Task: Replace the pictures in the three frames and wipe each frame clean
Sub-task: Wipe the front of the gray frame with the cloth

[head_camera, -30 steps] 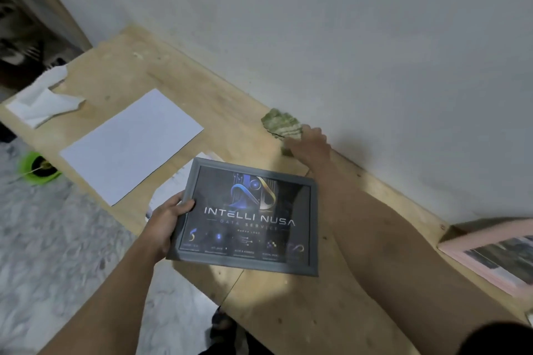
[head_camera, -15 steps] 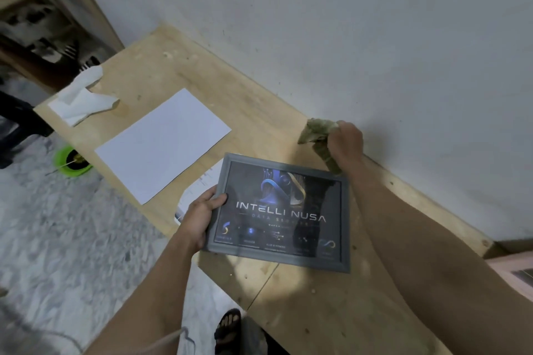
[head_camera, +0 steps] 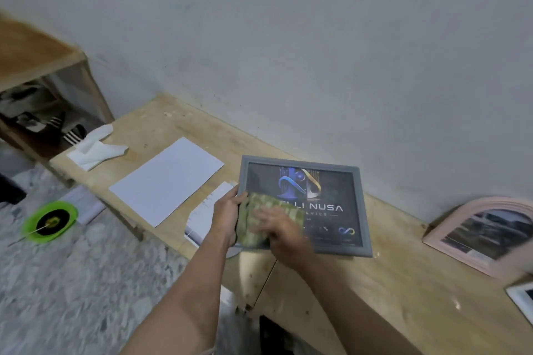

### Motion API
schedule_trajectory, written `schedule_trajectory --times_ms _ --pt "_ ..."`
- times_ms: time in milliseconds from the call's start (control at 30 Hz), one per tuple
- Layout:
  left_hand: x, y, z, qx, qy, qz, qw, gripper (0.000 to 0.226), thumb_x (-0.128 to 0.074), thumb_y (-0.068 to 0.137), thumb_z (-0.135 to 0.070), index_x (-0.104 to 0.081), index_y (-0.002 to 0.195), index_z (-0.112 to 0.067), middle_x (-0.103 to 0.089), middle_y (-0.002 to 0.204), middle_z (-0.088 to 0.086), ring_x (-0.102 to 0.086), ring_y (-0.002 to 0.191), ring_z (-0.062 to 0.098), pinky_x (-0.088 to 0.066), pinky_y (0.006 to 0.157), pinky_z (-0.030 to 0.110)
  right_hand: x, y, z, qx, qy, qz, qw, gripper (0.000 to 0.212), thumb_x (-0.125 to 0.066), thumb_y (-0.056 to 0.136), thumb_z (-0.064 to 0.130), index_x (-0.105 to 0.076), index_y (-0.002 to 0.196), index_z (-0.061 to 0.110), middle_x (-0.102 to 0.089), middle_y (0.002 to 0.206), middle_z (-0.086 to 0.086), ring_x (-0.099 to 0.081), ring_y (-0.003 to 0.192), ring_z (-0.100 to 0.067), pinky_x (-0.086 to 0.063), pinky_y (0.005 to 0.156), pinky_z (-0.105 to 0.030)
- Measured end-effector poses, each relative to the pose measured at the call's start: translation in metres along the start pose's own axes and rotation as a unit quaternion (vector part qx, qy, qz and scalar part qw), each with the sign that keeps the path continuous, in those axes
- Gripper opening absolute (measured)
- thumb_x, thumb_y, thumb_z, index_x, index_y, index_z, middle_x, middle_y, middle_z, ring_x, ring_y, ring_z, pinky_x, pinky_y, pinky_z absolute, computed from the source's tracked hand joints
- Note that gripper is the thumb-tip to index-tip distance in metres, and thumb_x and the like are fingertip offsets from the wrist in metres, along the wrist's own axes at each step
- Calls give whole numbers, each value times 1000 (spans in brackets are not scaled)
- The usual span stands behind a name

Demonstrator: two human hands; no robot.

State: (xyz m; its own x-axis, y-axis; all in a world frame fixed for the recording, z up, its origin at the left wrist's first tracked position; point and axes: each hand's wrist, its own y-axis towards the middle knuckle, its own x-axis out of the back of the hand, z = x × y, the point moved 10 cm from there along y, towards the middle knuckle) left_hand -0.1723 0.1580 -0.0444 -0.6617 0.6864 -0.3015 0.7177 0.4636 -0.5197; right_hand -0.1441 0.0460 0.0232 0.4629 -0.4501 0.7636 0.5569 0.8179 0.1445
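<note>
The grey picture frame [head_camera: 305,204], showing a dark poster with "NUSA" readable on it, lies over the near edge of a plywood tabletop [head_camera: 360,277] that runs along a pale plastered wall [head_camera: 288,37]. The left hand [head_camera: 226,216] grips the frame's left edge, thumb on the front. The right hand [head_camera: 281,232], blurred by motion, presses a green patterned cloth [head_camera: 259,222] flat on the lower left of the glass; whether its fingers are straight or curled cannot be told. Left of the frame lie a printed sheet [head_camera: 206,210], a blank white sheet [head_camera: 167,181] and a crumpled white tissue [head_camera: 95,147]. At right, a pink arched frame [head_camera: 473,233] lies flat, and a white frame corner [head_camera: 520,295] shows at the edge. A wooden shelf unit [head_camera: 43,81] stands at far left; a green plate [head_camera: 50,220] sits on the speckled floor [head_camera: 72,297]. Half a second ago the right hand held the bunched cloth by the wall beyond the frame; now it is down on the glass.
</note>
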Motion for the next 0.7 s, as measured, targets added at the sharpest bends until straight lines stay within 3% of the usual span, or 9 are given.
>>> schedule_trajectory --times_ms 67,167,233,300,367,433,533,567,700 --pt "3 -10 1 -7 5 4 1000 35 -54 95 -9 -69 125 -18 -76 108 13 -73 94 33 -59 73 39 -4 -28 15 -58 62 95 992 51 -41 63 -16 -77 94 3 -70 115 -10 -63 112 -19 -37 103 -19" --pt "3 -24 1 -22 30 5 999 35 -57 94 -13 -68 126 -22 -76 112 7 -73 101 31 -59 78 39 18 -44 14 -176 226 161 944 46 -36 77 -25 -72 91 -1 -73 80 5 -66 72 2 -47 68 -8" --pt "-1 -31 0 -28 43 19 999 37 -58 93 -17 -67 127 -22 -74 118 5 -71 106 26 -57 91 43 61 -29 11 -211 235 67 946 47 -39 80 -19 -74 90 11 -74 82 4 -68 78 -8 -53 73 -17" --pt "-7 -38 -3 -31 50 39 997 36 -59 92 -20 -67 126 -27 -73 120 2 -70 108 24 -54 96 45 113 -5 2 -209 171 -89 959 50 -42 80 -13 -75 91 22 -73 96 2 -66 94 -13 -48 81 -11" --pt "-18 -45 -9 -39 52 68 996 43 -62 88 -26 -65 131 -30 -72 124 1 -67 113 24 -51 102 48 142 17 17 -158 59 -175 970 50 -44 80 -11 -73 107 21 -68 117 2 -59 110 -11 -38 92 -5" --pt "-27 -52 -17 -47 56 95 993 45 -63 88 -29 -63 133 -33 -70 126 -3 -66 115 21 -51 100 44 129 34 37 -81 -71 -155 982 54 -48 79 -9 -66 122 17 -58 136 -4 -46 131 -21 -24 112 -19" --pt "-18 -58 -24 -57 33 91 994 33 -56 89 -17 -72 117 -25 -74 117 5 -66 116 30 -51 100 47 71 24 53 -12 -104 -79 991 56 -53 76 -11 -65 123 16 -55 139 -4 -36 138 -23 -9 118 -26" --pt "-10 -58 -24 -63 23 81 994 31 -56 88 -15 -73 113 -20 -74 116 9 -65 116 35 -50 100 49 55 12 57 -15 -73 -62 995 52 -54 79 -9 -66 122 18 -56 138 -1 -38 137 -20 -13 118 -26" --pt "20 -56 -9 -32 -77 41 996 34 -53 96 -14 -67 124 -24 -74 110 12 -71 84 30 -59 70 39 14 -30 65 -48 58 5 997 34 -57 82 -6 -70 109 10 -67 119 -3 -58 114 -20 -42 100 -27"
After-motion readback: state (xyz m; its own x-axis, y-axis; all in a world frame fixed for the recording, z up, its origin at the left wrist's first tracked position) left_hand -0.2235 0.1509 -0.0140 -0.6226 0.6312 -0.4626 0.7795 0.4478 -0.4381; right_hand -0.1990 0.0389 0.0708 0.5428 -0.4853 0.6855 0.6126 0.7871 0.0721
